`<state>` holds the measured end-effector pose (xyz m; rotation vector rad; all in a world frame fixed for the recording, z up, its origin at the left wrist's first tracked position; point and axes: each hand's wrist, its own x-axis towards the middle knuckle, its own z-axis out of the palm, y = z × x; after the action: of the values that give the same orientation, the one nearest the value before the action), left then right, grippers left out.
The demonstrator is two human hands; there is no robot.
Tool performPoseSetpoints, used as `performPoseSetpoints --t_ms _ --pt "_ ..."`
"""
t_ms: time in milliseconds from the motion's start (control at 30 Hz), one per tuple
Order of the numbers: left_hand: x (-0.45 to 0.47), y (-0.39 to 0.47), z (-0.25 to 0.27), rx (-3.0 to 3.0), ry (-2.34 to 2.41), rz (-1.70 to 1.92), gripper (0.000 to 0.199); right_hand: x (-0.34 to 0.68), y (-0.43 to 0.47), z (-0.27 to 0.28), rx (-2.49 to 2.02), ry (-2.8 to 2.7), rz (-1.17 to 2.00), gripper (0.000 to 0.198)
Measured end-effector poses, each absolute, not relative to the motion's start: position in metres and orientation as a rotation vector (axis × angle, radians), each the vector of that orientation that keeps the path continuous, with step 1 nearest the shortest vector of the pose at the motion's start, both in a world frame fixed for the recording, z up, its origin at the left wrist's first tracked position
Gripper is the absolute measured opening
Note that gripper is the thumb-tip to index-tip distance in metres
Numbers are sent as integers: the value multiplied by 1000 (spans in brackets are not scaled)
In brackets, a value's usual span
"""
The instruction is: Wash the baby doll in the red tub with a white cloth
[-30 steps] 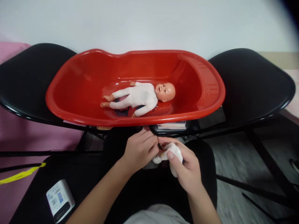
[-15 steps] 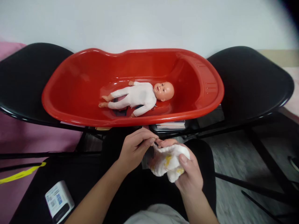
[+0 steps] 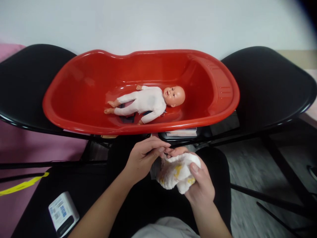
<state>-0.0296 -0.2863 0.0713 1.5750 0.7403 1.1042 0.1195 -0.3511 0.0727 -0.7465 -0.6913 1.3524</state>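
Note:
Over my lap, a crumpled white cloth (image 3: 170, 175) with yellow marks is bunched in my right hand (image 3: 203, 183). The right thumb presses on its front, and the other fingers go behind it. My left hand (image 3: 142, 158) has its thumb and fingers closed at the cloth's upper left edge, close to the right fingertips; the exact pinch is partly hidden. Beyond both hands, a baby doll (image 3: 150, 99) in a white body suit lies on its back in a red baby bathtub (image 3: 79, 86), head to the right.
Black chairs stand under the tub's ends, with one seat at the left (image 3: 24, 82) and another seat at the right (image 3: 267, 86). A white device (image 3: 61, 211) with a label lies at lower left, near a yellow strap (image 3: 22, 185). Papers (image 3: 182, 133) show beneath the tub.
The left fingers have straightened slightly over the cloth's edge. The cloth and right hand have barely moved, and the doll lies as before.

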Motion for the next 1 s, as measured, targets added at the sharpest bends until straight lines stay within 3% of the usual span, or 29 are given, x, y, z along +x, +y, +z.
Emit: performPoseSetpoints --t_ms 133,267,567,733,833,1000 --pt "-31 -286 73 1570 826 1113 8 122 -351 68 -783 -723 1339 29" --pt "-31 -285 74 1583 916 1170 15 126 -351 60 -888 -822 1294 28" --pt "-27 -285 69 1719 865 1107 13 135 -351 41 -1053 -1127 1209 22" --pt "-26 -286 66 1938 879 1146 13 150 -347 29 -1290 -1455 852 16" --pt "-27 -284 63 2092 899 1205 27 163 -342 25 -1425 -1464 691 24" --pt "-19 -284 51 2193 912 1171 15 182 -312 64 -1287 -1509 877 32"
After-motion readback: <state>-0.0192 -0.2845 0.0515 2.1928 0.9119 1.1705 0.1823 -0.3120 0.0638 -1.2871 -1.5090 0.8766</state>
